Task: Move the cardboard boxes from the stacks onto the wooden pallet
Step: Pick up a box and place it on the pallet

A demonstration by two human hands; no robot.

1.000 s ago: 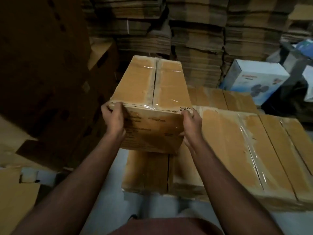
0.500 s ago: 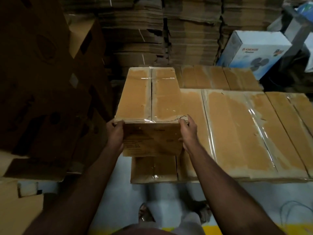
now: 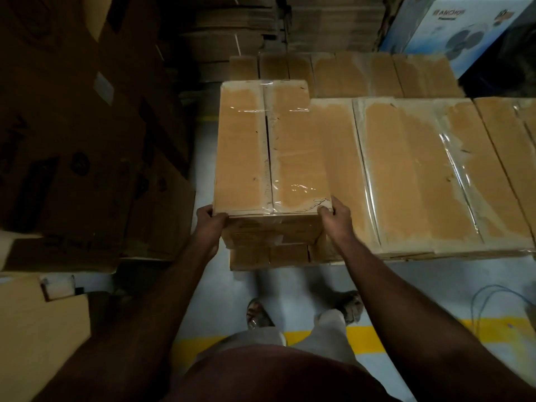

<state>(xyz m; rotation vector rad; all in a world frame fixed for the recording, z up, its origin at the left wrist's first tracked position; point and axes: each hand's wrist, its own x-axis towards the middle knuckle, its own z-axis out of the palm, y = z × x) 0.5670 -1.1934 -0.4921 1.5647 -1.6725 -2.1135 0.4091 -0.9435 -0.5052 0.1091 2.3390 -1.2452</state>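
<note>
I have the taped cardboard box (image 3: 272, 149) held out in front of me at its near end. My left hand (image 3: 209, 220) is curled round the near left corner and my right hand (image 3: 335, 217) grips the near right corner, thumb on the top edge, fingers wrapped down the side. The box hangs just above a lower box (image 3: 269, 255) whose front face shows beneath it, and its right side lies close against the row of taped boxes (image 3: 420, 175) already laid flat; I cannot tell whether it touches either one. A further row of boxes (image 3: 348, 74) sits behind them.

The wooden pallet itself is hidden under the load, so I judge its place only from where the boxes lie. The step in hand looks like the set-down: the box is over its slot at the left end of the row. Next I would lower it squarely, keep its long edge parallel to its neighbour, and free my right fingers before they are pinched between the two boxes.

Dark stacked cartons (image 3: 87, 140) stand to my left and a white fan carton (image 3: 452, 30) is at the far right.
</note>
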